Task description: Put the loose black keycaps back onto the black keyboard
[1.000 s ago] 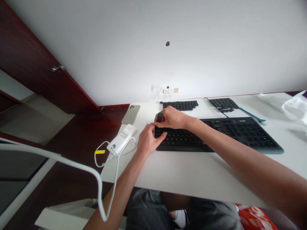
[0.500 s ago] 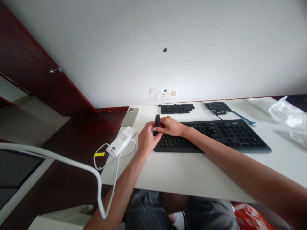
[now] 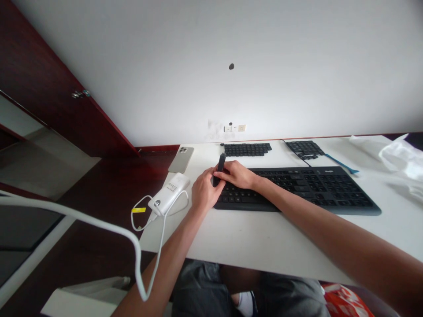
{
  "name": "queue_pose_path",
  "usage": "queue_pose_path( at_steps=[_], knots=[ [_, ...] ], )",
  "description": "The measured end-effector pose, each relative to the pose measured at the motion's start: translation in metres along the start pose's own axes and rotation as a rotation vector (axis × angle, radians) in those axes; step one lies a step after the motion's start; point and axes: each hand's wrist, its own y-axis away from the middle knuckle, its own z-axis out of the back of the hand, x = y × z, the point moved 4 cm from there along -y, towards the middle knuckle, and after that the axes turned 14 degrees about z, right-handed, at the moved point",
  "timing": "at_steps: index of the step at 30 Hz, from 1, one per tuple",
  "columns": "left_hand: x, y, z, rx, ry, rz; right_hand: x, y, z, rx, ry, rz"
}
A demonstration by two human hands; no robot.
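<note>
Against a pale wall (image 3: 148,75) stands a white table (image 3: 251,242), and on it, at the left end of a black keyboard (image 3: 330,189), a small black tool (image 3: 220,165) is held nearly upright, leaning slightly to the right at its top. Its lower end is hidden by the fingers. The person's right hand (image 3: 238,174) is closed around this tool, thumb and fingers pressed on it. The left hand (image 3: 203,191) meets the right one at the same corner; whether it also grips the tool, one cannot tell. Behind the keyboard lie rows of dark keys (image 3: 246,149), and farther right a second group of keys (image 3: 304,147), beside which rests a blue stick (image 3: 342,164). To the left of the hands are a phone (image 3: 181,160), its cameras upward, and a white power bank (image 3: 169,193) with a white cable (image 3: 99,220). At the far right lies a crumpled white bag (image 3: 403,156).
</note>
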Motion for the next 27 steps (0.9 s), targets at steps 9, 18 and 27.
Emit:
queue_pose_path(
  at_steps=[9,18,27],
  knots=[
    [-0.0032,0.0018,0.0031,0.031,-0.056,0.045,0.0042,0.0011,0.0001,0.026,0.015,0.092],
    [-0.0033,0.0011,0.0032,0.020,-0.036,0.041,0.0075,0.0019,0.0030,0.034,0.016,0.042],
    [-0.0017,0.0006,0.0018,0.024,-0.052,0.051,0.0070,0.0023,0.0021,0.033,0.015,0.063]
  ],
)
